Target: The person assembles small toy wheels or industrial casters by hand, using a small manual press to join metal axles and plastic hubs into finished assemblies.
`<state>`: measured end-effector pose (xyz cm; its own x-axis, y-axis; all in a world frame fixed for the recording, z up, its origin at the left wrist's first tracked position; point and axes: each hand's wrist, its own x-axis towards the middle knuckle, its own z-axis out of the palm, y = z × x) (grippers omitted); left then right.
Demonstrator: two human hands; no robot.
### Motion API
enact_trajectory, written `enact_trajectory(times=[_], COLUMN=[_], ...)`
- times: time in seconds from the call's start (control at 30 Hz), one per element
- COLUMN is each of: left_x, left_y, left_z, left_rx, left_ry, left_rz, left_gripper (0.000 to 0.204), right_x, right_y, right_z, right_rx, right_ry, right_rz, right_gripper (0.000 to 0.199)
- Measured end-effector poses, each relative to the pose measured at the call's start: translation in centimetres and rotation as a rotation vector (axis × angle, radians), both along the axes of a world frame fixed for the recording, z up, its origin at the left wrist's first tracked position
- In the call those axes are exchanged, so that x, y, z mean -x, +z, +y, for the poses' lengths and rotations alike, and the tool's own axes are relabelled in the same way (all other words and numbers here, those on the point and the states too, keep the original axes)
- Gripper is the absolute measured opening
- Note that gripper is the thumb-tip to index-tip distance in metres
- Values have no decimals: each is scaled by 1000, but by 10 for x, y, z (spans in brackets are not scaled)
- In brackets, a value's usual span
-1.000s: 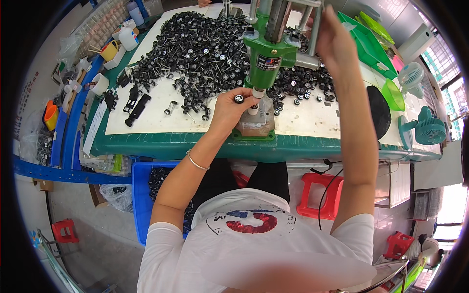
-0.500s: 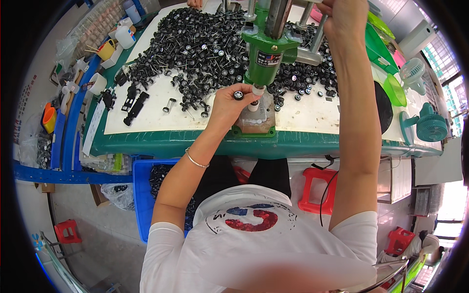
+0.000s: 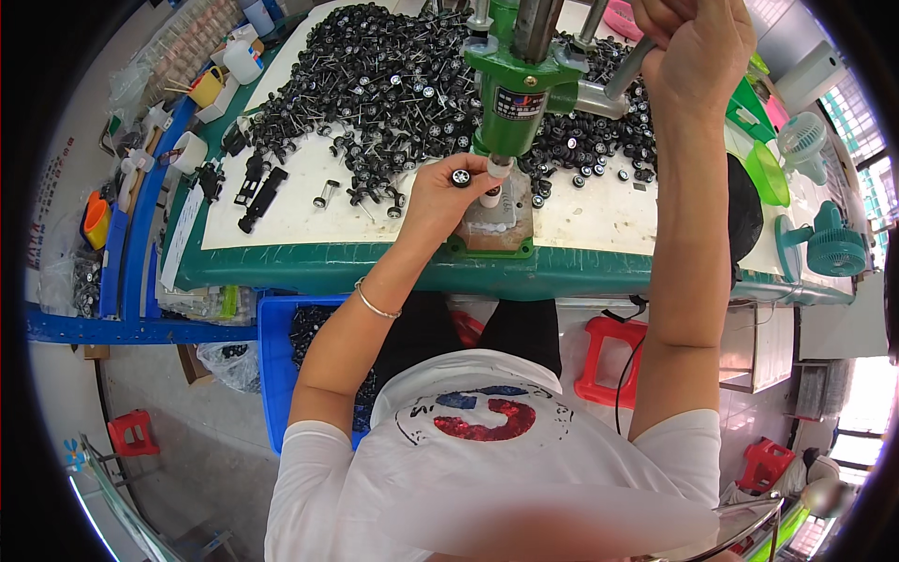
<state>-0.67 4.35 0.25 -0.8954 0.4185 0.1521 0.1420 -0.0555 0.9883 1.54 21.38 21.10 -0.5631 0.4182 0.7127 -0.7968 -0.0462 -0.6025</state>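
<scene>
A green hand press (image 3: 520,89) stands at the front edge of the white-topped table (image 3: 599,220). My right hand (image 3: 698,47) is closed around the press's metal lever (image 3: 626,67), high at the top right. My left hand (image 3: 445,192) pinches a small black toy wheel with a silver hub (image 3: 461,177) beside the white cylinder under the press ram (image 3: 493,178). A large heap of black wheels on thin axles (image 3: 375,80) lies behind and to the left of the press.
A blue bin with black parts (image 3: 309,328) sits below the table edge. Two black toy chassis pieces (image 3: 257,192) lie at the left of the table. Small green fans (image 3: 829,244), a red stool (image 3: 609,361), bottles and a yellow cup (image 3: 206,89) surround the bench.
The view has tilted slightly; my right hand has stayed on the lever and moved up toward the frame's top. My left hand remains at the press base with the wheel.
</scene>
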Motion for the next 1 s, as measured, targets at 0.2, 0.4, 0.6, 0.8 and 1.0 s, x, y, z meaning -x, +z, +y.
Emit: enact_trajectory(times=[0.2,0.4,0.6,0.8,1.0], left_x=[-1,2,-4,-1,-8], left_y=[0,-4,-3,-17,-8], left_z=[-5,-1,-2,2,2], left_rx=[7,6,-34,-119,-177], left_ry=[27,6,32,-19,-52], left_rz=[22,-28,-44,29,-49], left_gripper=[16,16,20,39,31], right_x=[15,-4,-23,-16,-10], right_y=[0,-6,-34,-41,-21], right_z=[1,-5,-9,-2,11], right_rx=[4,-6,-125,-95,-119], right_ry=[52,-52,-119,49,164], right_rz=[-85,41,329,470,206], right_gripper=[23,23,33,27,22])
